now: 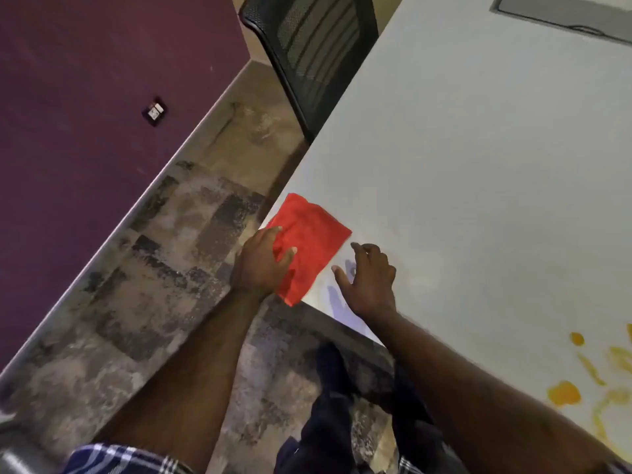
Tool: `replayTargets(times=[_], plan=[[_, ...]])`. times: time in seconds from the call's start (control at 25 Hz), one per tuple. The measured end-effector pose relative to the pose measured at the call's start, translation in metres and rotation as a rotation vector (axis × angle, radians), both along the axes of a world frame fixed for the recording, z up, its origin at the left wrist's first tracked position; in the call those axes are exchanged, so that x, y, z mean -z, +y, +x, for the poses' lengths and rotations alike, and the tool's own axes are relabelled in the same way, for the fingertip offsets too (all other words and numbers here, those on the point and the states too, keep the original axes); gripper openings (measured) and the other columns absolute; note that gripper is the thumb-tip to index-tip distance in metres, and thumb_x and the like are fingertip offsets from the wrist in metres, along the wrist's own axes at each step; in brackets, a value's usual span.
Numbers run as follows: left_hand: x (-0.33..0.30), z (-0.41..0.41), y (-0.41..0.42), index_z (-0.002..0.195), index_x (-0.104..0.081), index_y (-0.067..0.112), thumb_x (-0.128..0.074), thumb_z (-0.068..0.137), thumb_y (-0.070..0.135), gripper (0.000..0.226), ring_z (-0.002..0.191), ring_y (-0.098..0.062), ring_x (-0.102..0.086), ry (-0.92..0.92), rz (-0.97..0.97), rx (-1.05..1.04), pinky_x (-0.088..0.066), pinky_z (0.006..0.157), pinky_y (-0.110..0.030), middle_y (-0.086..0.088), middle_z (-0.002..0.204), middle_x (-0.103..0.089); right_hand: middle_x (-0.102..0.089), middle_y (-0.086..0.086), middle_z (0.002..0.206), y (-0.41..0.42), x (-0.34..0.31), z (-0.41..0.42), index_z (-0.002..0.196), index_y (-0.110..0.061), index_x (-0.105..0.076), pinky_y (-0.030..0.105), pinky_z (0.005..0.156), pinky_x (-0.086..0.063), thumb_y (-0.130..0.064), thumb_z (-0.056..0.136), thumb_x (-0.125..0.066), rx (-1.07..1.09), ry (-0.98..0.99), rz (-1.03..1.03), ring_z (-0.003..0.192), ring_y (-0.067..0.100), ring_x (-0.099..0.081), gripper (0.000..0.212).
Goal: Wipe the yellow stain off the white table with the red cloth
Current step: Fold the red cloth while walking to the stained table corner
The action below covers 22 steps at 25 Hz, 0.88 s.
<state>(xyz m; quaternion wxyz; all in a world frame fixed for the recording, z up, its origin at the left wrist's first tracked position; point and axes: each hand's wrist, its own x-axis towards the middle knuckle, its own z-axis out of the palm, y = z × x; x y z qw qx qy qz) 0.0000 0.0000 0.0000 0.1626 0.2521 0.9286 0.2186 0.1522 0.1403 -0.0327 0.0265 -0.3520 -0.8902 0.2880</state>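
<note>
While the left hand (pixel 261 265) pinches the red cloth (pixel 309 244) at the bench (pixel 478 165) corner, seemingly lifting it, the right hand (pixel 371 282) hovers open-fingered beside it, well apart from the yellow stain (pixel 564 393).

Cloth (pixel 313 239) at table (pixel 478 148) corner, left of stain (pixel 564 393)

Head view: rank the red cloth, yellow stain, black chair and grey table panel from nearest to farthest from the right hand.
From the right hand:
1. red cloth, just to its left, at the table corner
2. yellow stain, toward the lower right edge
3. black chair, beyond the table's left edge
4. grey table panel, far top right
</note>
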Motion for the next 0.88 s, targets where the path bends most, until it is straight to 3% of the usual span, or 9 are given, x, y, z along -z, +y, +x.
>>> replayTargets(times=[0.24, 0.52, 0.64, 0.72, 0.8, 0.84, 0.88], plan=[[0.027, -0.037, 0.006, 0.135, -0.049, 0.014, -0.061, 0.086, 0.044, 0.059, 0.118, -0.031, -0.054, -0.053, -0.150, -0.009, -0.045, 0.099, -0.050, -0.008, 0.133, -0.054, -0.054, 0.014, 0.128, -0.021, 0.013, -0.037, 0.132, -0.006, -0.050, 0.039, 0.099, -0.039, -0.045, 0.094, -0.057, 0.203, -0.063, -0.279, 0.119, 0.030, -0.049, 0.055], [0.047, -0.056, 0.012, 0.123, -0.055, 0.010, -0.069, 0.083, 0.035, 0.049, 0.109, -0.033, -0.058, -0.032, -0.143, -0.089, -0.049, 0.093, -0.046, -0.013, 0.118, -0.061, -0.064, 0.014, 0.114, -0.029, 0.012, -0.070, 0.114, -0.005, -0.055, 0.035, 0.084, -0.045, -0.051, 0.090, -0.060, 0.356, -0.121, -0.388, 0.106, 0.033, -0.061, 0.051], [0.048, -0.059, 0.016, 0.112, -0.061, 0.010, -0.070, 0.085, 0.032, 0.036, 0.101, -0.033, -0.061, -0.006, -0.132, -0.111, -0.051, 0.088, -0.045, -0.012, 0.109, -0.065, -0.063, 0.014, 0.119, -0.030, 0.012, -0.078, 0.119, -0.005, -0.054, 0.036, 0.087, -0.047, -0.042, 0.089, -0.065, 0.369, -0.160, -0.409, 0.109, 0.033, -0.061, 0.049], [0.049, -0.059, 0.017, 0.106, -0.065, 0.009, -0.067, 0.088, 0.030, 0.027, 0.095, -0.032, -0.062, -0.005, -0.119, -0.108, -0.052, 0.083, -0.044, -0.011, 0.103, -0.067, -0.064, 0.014, 0.118, -0.030, 0.012, -0.080, 0.117, -0.006, -0.056, 0.035, 0.086, -0.048, -0.031, 0.091, -0.062, 0.364, -0.154, -0.426, 0.106, 0.032, -0.062, 0.037], [0.050, -0.057, 0.017, 0.102, -0.066, 0.008, -0.063, 0.091, 0.028, 0.023, 0.089, -0.031, -0.063, -0.027, -0.091, -0.114, -0.053, 0.079, -0.041, -0.011, 0.098, -0.068, -0.068, 0.013, 0.106, -0.029, 0.012, -0.081, 0.097, -0.010, -0.060, 0.026, 0.070, -0.048, -0.020, 0.092, -0.057, 0.377, -0.098, -0.455, 0.087, 0.025, -0.063, 0.012], [0.051, -0.056, 0.017, 0.100, -0.067, 0.008, -0.062, 0.092, 0.028, 0.022, 0.087, -0.031, -0.063, -0.037, -0.083, -0.119, -0.052, 0.076, -0.039, -0.011, 0.096, -0.068, -0.068, 0.010, 0.093, -0.030, 0.012, -0.080, 0.082, -0.015, -0.057, 0.018, 0.058, -0.041, -0.016, 0.092, -0.054, 0.387, -0.050, -0.466, 0.072, 0.017, -0.058, 0.011], [0.051, -0.056, 0.017, 0.099, -0.067, 0.007, -0.061, 0.092, 0.027, 0.022, 0.084, -0.030, -0.062, -0.044, -0.081, -0.123, -0.049, 0.072, -0.036, -0.012, 0.094, -0.068, -0.064, 0.003, 0.078, -0.030, 0.012, -0.079, 0.070, -0.021, -0.050, 0.013, 0.050, -0.033, -0.012, 0.091, -0.052, 0.398, -0.007, -0.466, 0.061, 0.009, -0.050, 0.024]])
